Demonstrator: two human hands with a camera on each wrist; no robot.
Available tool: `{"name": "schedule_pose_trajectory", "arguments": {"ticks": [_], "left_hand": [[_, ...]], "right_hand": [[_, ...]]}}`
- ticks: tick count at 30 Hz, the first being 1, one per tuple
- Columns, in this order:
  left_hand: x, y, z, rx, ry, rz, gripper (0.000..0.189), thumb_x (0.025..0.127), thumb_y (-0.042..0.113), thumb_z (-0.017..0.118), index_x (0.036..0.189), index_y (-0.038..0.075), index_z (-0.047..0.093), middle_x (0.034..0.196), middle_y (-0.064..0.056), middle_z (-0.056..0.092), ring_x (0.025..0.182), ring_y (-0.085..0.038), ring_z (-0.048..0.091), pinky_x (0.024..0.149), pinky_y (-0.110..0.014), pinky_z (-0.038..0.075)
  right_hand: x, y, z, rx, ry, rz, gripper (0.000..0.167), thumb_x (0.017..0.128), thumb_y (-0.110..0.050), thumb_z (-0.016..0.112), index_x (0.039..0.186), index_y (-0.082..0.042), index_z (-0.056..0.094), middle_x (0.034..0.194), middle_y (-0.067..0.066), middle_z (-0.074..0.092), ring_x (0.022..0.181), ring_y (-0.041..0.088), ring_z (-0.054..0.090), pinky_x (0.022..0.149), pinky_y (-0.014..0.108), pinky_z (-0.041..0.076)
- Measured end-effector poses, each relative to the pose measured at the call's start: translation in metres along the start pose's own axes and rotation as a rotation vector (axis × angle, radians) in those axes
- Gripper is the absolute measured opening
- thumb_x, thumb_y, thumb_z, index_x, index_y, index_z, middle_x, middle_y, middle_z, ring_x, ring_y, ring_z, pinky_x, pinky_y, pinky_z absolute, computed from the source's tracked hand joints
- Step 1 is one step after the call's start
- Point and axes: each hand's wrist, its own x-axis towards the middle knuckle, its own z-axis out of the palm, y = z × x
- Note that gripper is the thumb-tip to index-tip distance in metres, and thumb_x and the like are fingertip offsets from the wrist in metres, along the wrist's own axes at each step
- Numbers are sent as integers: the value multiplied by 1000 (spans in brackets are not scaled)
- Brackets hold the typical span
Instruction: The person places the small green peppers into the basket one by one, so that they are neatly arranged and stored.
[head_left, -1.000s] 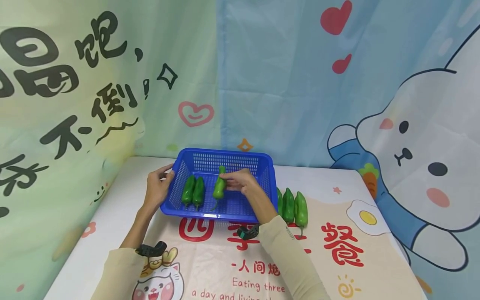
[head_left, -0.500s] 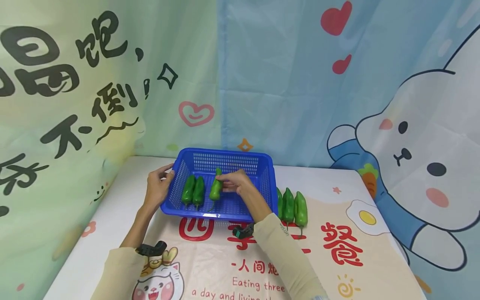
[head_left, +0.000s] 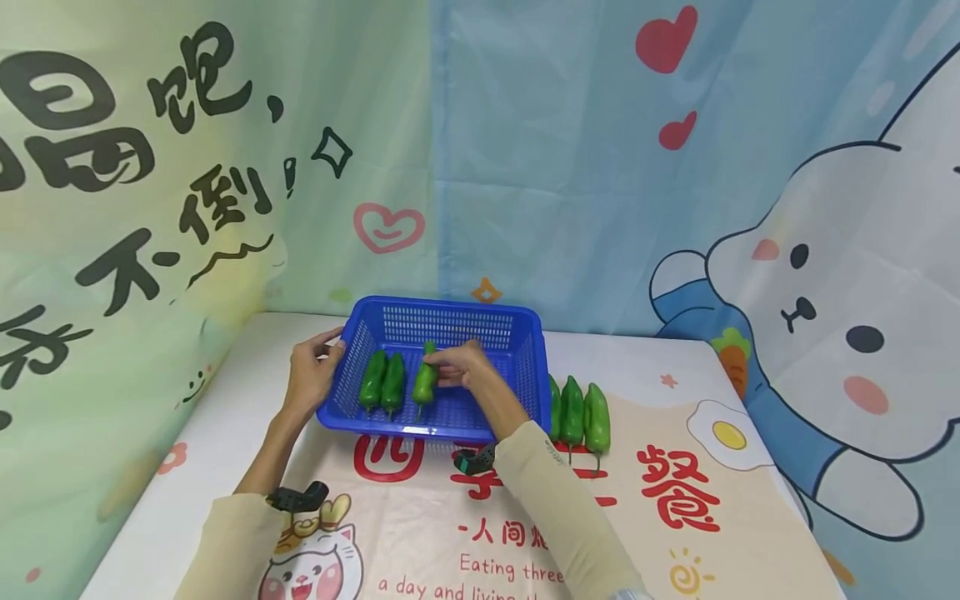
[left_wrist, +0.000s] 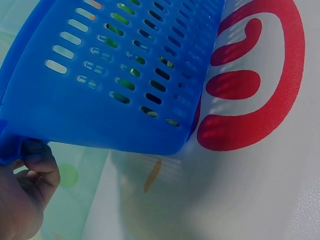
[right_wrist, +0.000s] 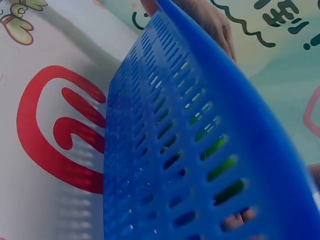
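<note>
A blue plastic basket stands on the table. My left hand grips its left rim; the left wrist view shows curled fingers under that rim. Inside the basket, my right hand pinches a green pepper between thumb and fingers, its stem end pointing toward me. Left of it, two darker green peppers lie side by side on the basket floor. Whether the held pepper touches the floor, I cannot tell. In the right wrist view the basket wall hides most of the right hand.
Three more green peppers lie in a row on the table, just right of the basket, the nearest partly behind its wall. A printed mat covers the tabletop. Behind the table hangs a printed cloth backdrop.
My right hand has moved left and slightly lower with the pepper, closer to the two lying in the basket. My left hand keeps its hold on the rim.
</note>
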Motion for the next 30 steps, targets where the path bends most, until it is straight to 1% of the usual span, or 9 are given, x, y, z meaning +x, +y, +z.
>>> {"name": "schedule_pose_trajectory", "arguments": {"ticks": [3, 5, 10, 12, 15, 19, 24, 26, 30], "left_hand": [[0, 0, 0, 0, 1, -1, 40, 111, 10, 58, 147, -5, 65, 102, -36, 74, 62, 2, 65, 57, -16, 53], [1, 0, 1, 0, 0, 2, 40, 111, 11, 58, 147, -6, 65, 103, -36, 74, 62, 3, 65, 58, -16, 52], [1, 0, 0, -4, 8, 6, 40, 111, 11, 59, 146, -6, 65, 103, -37, 74, 65, 4, 67, 59, -15, 53], [1, 0, 0, -9, 11, 6, 39, 111, 11, 59, 146, -6, 65, 103, -37, 74, 64, 1, 67, 58, -15, 53], [1, 1, -1, -19, 3, 13, 40, 111, 12, 58, 147, -7, 64, 104, -37, 74, 65, -3, 69, 58, -16, 53], [1, 2, 0, -13, 2, 8, 41, 112, 12, 58, 147, -7, 63, 105, -36, 74, 67, -2, 70, 60, -15, 54], [1, 0, 1, -2, 6, -3, 40, 112, 12, 58, 147, -7, 63, 105, -36, 74, 68, -2, 70, 62, -14, 54], [1, 0, 1, -7, 6, -2, 40, 112, 11, 58, 147, -7, 63, 106, -36, 74, 69, -3, 71, 62, -14, 55], [0, -1, 1, -16, 2, 1, 40, 112, 11, 58, 147, -7, 63, 107, -37, 74, 68, -2, 71, 61, -14, 55]], "right_hand": [[0, 0, 4, -24, -9, 12, 69, 94, -1, 81, 153, 14, 47, 141, 35, 67, 125, 39, 74, 109, 49, 58], [0, 0, 7, -37, -14, 16, 79, 94, -1, 80, 160, 13, 38, 142, 34, 67, 129, 40, 72, 110, 49, 57], [1, 1, 16, -65, -17, 22, 84, 95, 0, 80, 162, 13, 31, 143, 32, 67, 131, 41, 71, 110, 49, 58], [2, 2, 18, -73, -8, 18, 80, 94, 0, 80, 159, 14, 35, 142, 31, 68, 130, 41, 72, 109, 49, 59], [4, 3, 20, -78, 9, 0, 84, 93, 2, 81, 159, 14, 32, 140, 33, 68, 129, 43, 72, 107, 51, 60], [5, 6, 22, -82, 30, -11, 87, 91, 5, 81, 161, 13, 29, 139, 35, 68, 128, 46, 71, 104, 51, 61], [5, 7, 25, -97, 52, -14, 76, 91, 5, 82, 153, 15, 40, 137, 35, 69, 125, 45, 73, 102, 50, 62], [6, 8, 26, -113, 61, -17, 75, 90, 5, 82, 153, 15, 41, 136, 35, 70, 123, 44, 74, 101, 49, 63], [6, 10, 28, -148, 90, -19, 80, 90, 5, 82, 156, 13, 38, 135, 34, 70, 121, 43, 76, 100, 47, 63]]}}
